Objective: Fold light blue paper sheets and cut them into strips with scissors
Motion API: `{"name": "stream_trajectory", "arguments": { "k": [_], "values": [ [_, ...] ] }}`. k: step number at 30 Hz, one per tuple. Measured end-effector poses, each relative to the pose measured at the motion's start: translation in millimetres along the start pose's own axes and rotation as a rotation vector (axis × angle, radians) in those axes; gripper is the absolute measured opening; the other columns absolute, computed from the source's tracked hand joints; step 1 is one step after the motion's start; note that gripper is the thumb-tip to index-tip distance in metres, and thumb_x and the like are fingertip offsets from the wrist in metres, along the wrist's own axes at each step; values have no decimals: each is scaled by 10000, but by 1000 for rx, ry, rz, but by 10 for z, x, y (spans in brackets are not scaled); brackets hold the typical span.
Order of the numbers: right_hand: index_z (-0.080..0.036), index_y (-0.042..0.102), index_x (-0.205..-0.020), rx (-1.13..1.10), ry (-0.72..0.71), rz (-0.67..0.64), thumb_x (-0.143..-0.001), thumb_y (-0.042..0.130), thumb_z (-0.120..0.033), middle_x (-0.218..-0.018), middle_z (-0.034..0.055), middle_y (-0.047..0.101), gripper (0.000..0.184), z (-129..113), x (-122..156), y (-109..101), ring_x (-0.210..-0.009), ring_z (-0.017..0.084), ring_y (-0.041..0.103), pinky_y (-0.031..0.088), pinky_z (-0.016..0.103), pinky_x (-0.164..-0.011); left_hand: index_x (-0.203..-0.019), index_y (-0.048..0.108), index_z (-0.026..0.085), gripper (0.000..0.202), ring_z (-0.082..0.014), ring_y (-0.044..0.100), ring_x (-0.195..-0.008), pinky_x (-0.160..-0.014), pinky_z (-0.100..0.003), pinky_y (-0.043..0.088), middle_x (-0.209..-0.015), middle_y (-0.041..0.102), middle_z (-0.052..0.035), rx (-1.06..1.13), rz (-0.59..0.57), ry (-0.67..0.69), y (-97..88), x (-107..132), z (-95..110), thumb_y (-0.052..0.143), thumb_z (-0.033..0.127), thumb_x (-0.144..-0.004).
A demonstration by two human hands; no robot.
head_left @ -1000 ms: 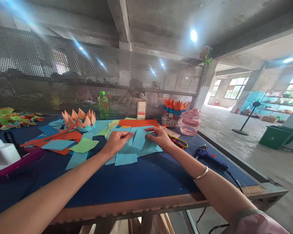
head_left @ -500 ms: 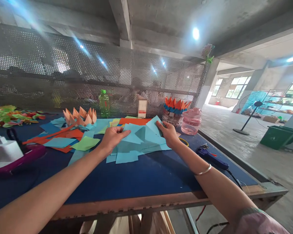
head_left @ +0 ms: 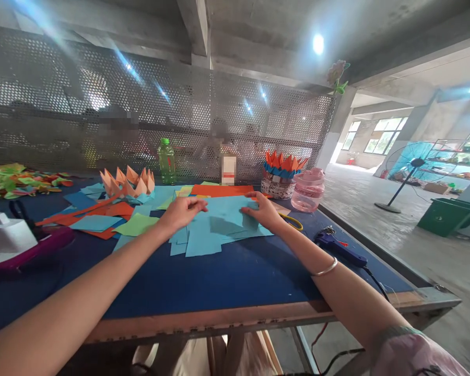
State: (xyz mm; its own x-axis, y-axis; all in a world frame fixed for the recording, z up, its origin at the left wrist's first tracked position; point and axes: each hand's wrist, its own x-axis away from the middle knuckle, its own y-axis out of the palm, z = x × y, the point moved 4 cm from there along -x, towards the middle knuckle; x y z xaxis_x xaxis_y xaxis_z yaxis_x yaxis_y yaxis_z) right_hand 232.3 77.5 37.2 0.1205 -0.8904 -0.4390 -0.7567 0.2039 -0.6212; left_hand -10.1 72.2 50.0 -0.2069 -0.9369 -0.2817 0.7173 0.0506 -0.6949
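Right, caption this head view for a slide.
Left hand and right hand rest on light-blue paper squares on a dark-blue tabletop.

Craft workshop: concrete hall, glue gun (head_left: 339,247), cut paper (head_left: 215,230).

Head view. A pile of light-blue paper squares (head_left: 215,235) lay on the blue tabletop (head_left: 235,282). The left grip (head_left: 182,211) rested on the pile's left edge. The right grip (head_left: 263,211) lay flat on its top sheet, and neither was closed on paper. Behind the pile lay an orange sheet (head_left: 221,190), with a green bottle (head_left: 166,162) standing farther back. Left of the pile were a green square (head_left: 135,225) and an orange folded crown (head_left: 129,184). Right of the pile were yellow-handled scissors (head_left: 293,222), a pink jar (head_left: 307,190) and a blue glue gun (head_left: 337,248).
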Motion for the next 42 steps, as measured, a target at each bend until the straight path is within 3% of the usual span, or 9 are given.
{"name": "stream_trajectory", "arguments": {
  "k": [5,8,14,18,26,30,34,38,42],
  "values": [
    [-191,564,-1126,153,4,-40,-638,769,-188,-1119,91,603,529,252,-46,-51,-1090,261,535,397,398,-931,-1182,622,123,836,-370,576,-1133,-914,-378,435,-1237,630,-200,-231,-186,-39,-52,-40,-207,767,489,-445],
    [-188,565,-1150,211,-2,-67,-626,796,-209,-1052,82,619,572,269,-27,-10,-1091,269,539,398,416,-945,-1282,550,127,958,-355,580,-1117,-886,-351,439,-1264,606,-193,-302,-285,-43,-2,-24,-227,767,508,-431],
    [-151,568,-1165,245,-63,-2,-755,718,-247,-1167,148,583,447,46,29,31,-1133,279,518,375,448,-979,-1054,668,154,663,-323,602,-1027,-752,-291,442,-1084,689,-119,-282,-352,-46,45,-13,-161,755,448,-466],
    [-164,620,-1075,164,-167,-63,-871,604,-291,-1019,85,670,241,-217,121,174,-975,188,608,439,320,-880,-642,653,187,278,-263,619,-721,-566,-274,395,-659,665,-12,-186,-370,-56,74,25,-144,729,413,-499],
    [-160,657,-929,-103,-106,-264,-788,649,-468,-807,16,667,339,-370,280,408,-740,133,583,412,240,-663,-694,618,173,309,-171,570,-581,-519,-262,426,-615,618,11,186,-254,-87,69,81,-3,729,435,-574],
    [-156,584,-618,-69,-63,-242,-747,661,-409,-551,-59,451,294,-316,225,372,-565,88,393,284,224,-534,-748,656,157,380,-181,606,-606,-558,-290,495,-671,662,-22,331,-186,-128,64,81,47,766,456,-541],
    [-164,510,-551,-45,-22,-177,-762,610,-299,-508,-68,372,270,-199,100,223,-528,82,348,231,225,-497,-771,659,156,459,-173,603,-584,-554,-299,514,-667,668,-25,408,-27,-188,-8,23,-51,782,495,-489],
    [-153,605,-735,-16,55,-98,-811,563,-257,-584,-33,522,135,6,-49,-7,-561,104,479,307,209,-507,-724,648,163,404,-157,570,-552,-499,-268,479,-627,651,-15,416,96,-236,-91,-10,-138,801,430,-463],
    [-141,617,-1030,60,148,-55,-822,606,-290,-760,39,656,256,210,-102,-171,-683,155,610,424,233,-588,-687,650,170,286,-144,543,-525,-485,-252,446,-582,630,0,397,114,-250,-99,-5,-150,779,348,-504]
  ]
}}
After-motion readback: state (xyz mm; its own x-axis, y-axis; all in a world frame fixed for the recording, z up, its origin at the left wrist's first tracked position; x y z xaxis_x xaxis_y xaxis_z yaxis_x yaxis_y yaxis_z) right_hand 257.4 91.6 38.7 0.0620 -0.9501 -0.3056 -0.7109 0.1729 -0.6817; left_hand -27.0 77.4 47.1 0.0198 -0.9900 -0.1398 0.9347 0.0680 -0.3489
